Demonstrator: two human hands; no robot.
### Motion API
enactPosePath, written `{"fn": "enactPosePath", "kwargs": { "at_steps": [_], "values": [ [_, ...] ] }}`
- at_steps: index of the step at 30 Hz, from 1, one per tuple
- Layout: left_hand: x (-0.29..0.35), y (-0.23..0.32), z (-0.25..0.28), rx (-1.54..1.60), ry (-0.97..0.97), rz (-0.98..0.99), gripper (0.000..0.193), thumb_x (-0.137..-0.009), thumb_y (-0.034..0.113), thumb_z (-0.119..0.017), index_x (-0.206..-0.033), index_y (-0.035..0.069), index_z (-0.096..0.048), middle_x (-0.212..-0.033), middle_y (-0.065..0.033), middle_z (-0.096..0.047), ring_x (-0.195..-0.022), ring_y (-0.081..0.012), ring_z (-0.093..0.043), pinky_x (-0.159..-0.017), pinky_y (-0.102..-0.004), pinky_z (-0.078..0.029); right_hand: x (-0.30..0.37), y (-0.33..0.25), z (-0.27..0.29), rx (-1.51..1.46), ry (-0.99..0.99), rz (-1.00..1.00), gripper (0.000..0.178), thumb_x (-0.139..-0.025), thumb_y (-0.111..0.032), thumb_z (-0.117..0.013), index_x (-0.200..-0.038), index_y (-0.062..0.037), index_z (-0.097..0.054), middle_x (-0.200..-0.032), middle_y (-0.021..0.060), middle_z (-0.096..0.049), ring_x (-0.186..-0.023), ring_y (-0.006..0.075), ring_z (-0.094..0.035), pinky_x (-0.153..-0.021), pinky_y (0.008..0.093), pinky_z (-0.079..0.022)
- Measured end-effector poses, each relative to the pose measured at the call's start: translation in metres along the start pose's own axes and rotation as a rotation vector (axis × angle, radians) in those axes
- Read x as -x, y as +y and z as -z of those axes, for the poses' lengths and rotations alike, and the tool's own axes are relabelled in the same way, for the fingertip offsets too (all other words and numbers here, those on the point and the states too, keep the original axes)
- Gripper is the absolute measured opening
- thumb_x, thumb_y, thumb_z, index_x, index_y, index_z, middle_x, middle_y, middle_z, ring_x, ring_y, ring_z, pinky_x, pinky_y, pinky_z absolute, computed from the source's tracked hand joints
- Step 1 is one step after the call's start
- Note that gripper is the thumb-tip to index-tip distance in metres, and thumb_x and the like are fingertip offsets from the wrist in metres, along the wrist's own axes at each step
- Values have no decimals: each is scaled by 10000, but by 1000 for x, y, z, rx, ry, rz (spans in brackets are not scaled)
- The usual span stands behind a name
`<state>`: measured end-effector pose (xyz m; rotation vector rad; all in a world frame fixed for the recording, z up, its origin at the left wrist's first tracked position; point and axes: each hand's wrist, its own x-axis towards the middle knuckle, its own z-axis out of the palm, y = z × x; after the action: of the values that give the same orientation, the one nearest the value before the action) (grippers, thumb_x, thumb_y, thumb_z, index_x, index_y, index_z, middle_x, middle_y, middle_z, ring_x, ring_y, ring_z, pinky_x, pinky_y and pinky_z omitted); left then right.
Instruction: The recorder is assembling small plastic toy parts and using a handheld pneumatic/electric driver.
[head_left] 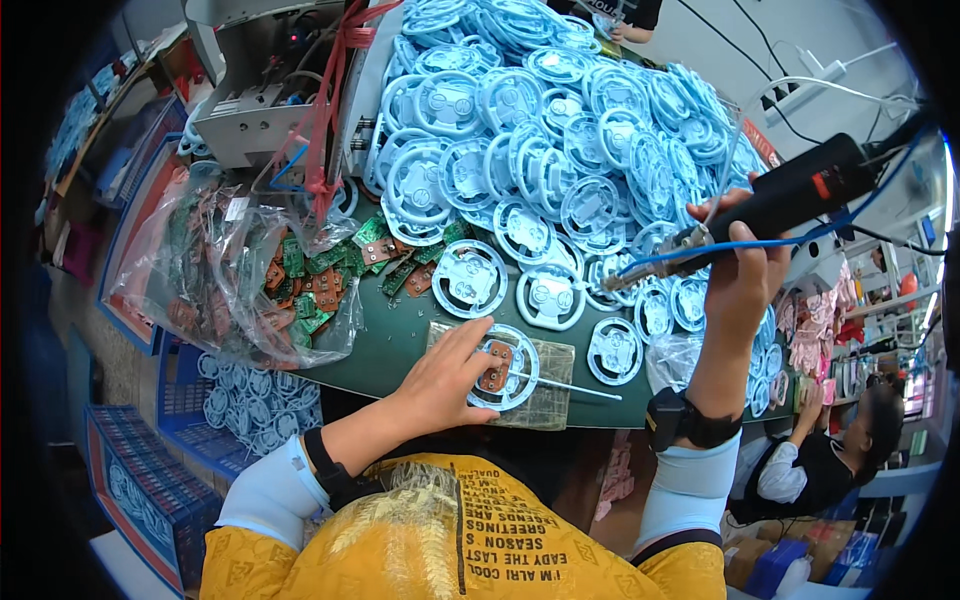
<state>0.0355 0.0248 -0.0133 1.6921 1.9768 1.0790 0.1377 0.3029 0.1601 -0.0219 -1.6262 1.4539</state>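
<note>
Light-blue plastic wheel-shaped ring (520, 364) with brown circuit board (495, 366): flat on grey-brown block (557, 398) at near edge of green surface (385, 360), gripped at left rim by left hand (445, 377). Well apart, right hand (750, 258) clasped around black cylindrical tool (815, 190). Probably best kept flat, steady; tighter toward pile of pale-blue rings (555, 125), freer along near edge.

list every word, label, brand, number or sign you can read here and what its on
I won't copy printed wording, but this is where it stands:
Yellow garment: dark capitals in several lines, upside down, largely legible.
Dark shirt of the person at the top edge: pale lettering, too small to read.
Black tool in the right hand: an orange-red mark, too blurred to read.
</note>
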Motion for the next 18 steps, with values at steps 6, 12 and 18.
{"fn": "enactPosePath", "kwargs": {
  "at_steps": [6,12,18],
  "values": [
    [1,-3,-1,-4,23,-8,677,-611,277,-920,-1166,87,-581,-1516,-239,-339,-1391,-437,-361,-1115,-523,-350,9,-25,-56,-49,18,52,514,-848,23,-605,-1328,85,-433,-853,112,-577,-694,231,-647,-633,382,-588],
    [-1,-5,-3,-3,59,-56,695,-606,339,-924,-1153,81,-581,-1505,-257,-352,-1375,-449,-376,-1112,-506,-351,30,-39,-73,84,68,25,353,-851,37,-586,-1184,62,-473,-818,126,-573,-611,209,-622,-574,310,-526],
    [1,-6,-5,5,75,-52,674,-610,330,-923,-1138,77,-590,-1496,-261,-365,-1368,-448,-386,-1109,-506,-352,4,-78,-46,307,144,39,459,-835,-24,-611,-1249,111,-464,-778,112,-569,-588,187,-597,-570,297,-522]
  ]
}}
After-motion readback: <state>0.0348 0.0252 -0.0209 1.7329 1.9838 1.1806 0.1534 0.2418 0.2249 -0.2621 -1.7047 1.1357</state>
